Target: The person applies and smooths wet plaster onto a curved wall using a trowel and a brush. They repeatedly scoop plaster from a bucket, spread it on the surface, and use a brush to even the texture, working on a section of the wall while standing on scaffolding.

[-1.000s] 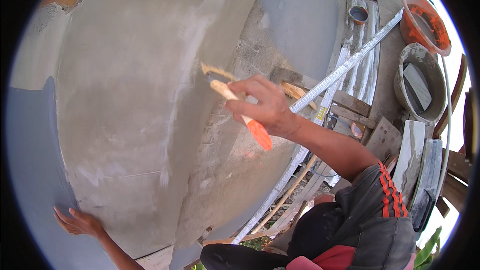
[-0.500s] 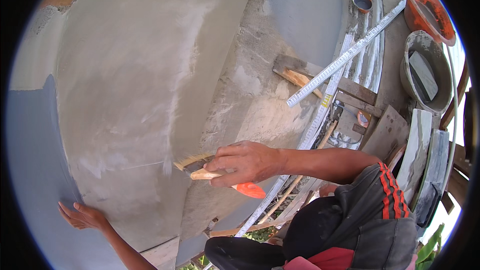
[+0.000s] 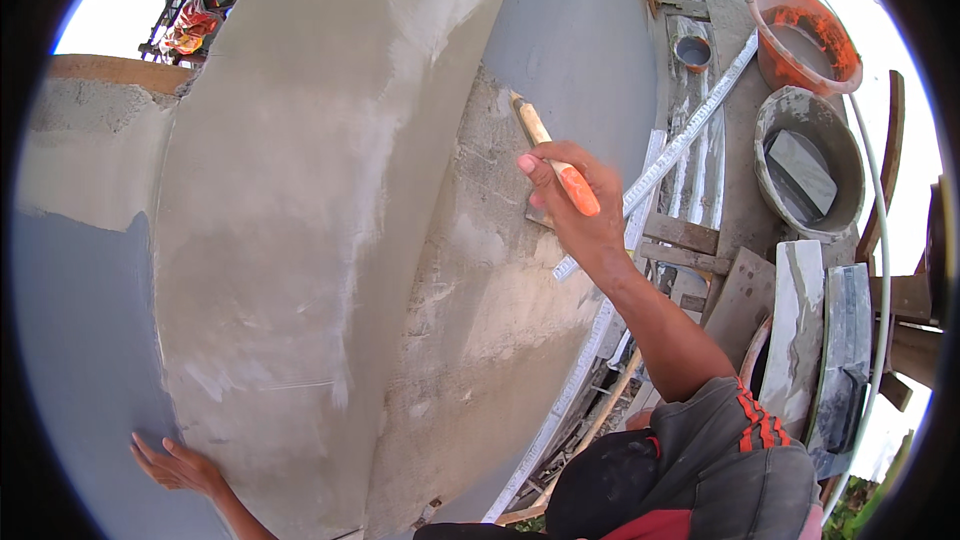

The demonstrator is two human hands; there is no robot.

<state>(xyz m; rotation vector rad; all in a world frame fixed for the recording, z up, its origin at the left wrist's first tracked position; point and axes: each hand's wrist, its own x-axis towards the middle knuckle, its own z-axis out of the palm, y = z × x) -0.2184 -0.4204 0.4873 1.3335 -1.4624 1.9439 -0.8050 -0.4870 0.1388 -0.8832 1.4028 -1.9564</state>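
Paintbrush (image 3: 536, 124), orange-tipped wooden handle, held in right hand (image 3: 604, 200), fingers closed round it, at the rough cement wall (image 3: 450, 290); bristle contact cannot be told. Left hand (image 3: 185, 467) open, fingers spread, empty, against blue-grey coating (image 3: 80, 330). Orange basin (image 3: 774, 60) stands beside grey tub (image 3: 847, 135).

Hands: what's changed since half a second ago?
The bare right hand swung the wooden-handled, orange-ended brush up and rightward in view, now near the top of the rough grey wall strip. Nothing released. The left hand stays spread against the smooth blue-grey wall area.
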